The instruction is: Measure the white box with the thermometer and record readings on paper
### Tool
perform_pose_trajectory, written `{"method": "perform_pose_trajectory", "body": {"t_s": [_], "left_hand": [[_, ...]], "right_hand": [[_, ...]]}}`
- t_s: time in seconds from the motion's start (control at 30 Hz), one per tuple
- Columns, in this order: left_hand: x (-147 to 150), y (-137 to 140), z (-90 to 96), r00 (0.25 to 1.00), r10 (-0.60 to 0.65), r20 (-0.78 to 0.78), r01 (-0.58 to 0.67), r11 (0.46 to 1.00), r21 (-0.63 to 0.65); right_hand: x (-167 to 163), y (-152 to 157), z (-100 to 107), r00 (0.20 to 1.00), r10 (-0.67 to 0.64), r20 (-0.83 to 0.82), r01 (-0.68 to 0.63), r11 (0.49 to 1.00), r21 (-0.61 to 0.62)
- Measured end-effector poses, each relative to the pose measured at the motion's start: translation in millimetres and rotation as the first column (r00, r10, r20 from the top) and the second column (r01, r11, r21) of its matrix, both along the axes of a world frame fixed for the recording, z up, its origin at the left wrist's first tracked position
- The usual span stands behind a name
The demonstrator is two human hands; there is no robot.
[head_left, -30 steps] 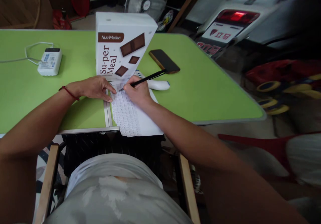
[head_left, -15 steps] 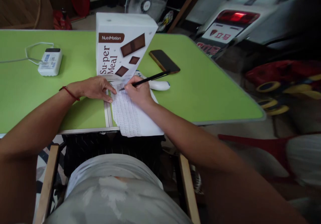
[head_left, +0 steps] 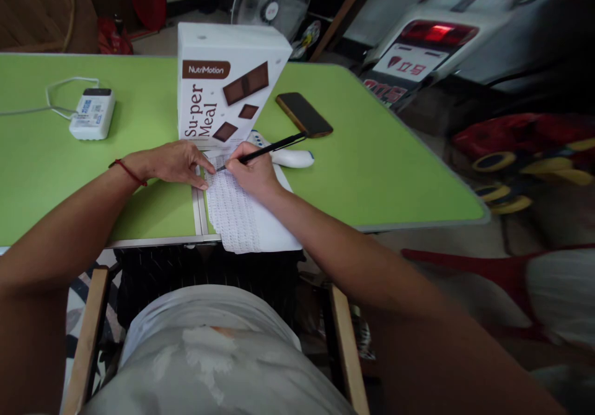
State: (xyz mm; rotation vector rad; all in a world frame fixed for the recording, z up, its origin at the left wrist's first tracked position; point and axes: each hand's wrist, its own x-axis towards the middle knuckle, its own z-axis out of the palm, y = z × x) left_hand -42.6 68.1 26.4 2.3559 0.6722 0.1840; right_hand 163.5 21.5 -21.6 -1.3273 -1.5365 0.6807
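Observation:
My right hand [head_left: 254,170] is closed around a black pen [head_left: 274,146], its tip low on a sheet of paper [head_left: 239,220] covered with rows of small writing on its left part. At the paper's left edge, my left hand [head_left: 180,164] rests with thumb and index finger stretched apart, their tips touching the sheet; a red string circles that wrist. Right behind the paper stands a white NutriMotion box [head_left: 204,114]. A white handheld device [head_left: 292,158] with blue marks lies just beyond my right hand, partly hidden by the pen and hand.
On the green table [head_left: 381,179], a phone [head_left: 304,114] lies right of the box. A white adapter [head_left: 94,114] with a cable sits at the left. Behind the table are a fan [head_left: 271,10] and a scooter [head_left: 432,37]. Chair armrests [head_left: 348,353] flank my body.
The pen tip and my right hand have shifted slightly left and down over the paper, closer to my left index finger. My left hand stays in place.

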Motion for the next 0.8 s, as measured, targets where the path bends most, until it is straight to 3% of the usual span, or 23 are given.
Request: {"method": "perform_pose_trajectory", "body": {"t_s": [0.8], "left_hand": [[0.5,-0.7,1.5,1.000,0.007,-0.022,-0.007,1.000,0.005]], "right_hand": [[3.1,2.7,-3.0,0.999,-0.015,0.028,0.014,1.000,0.025]]}}
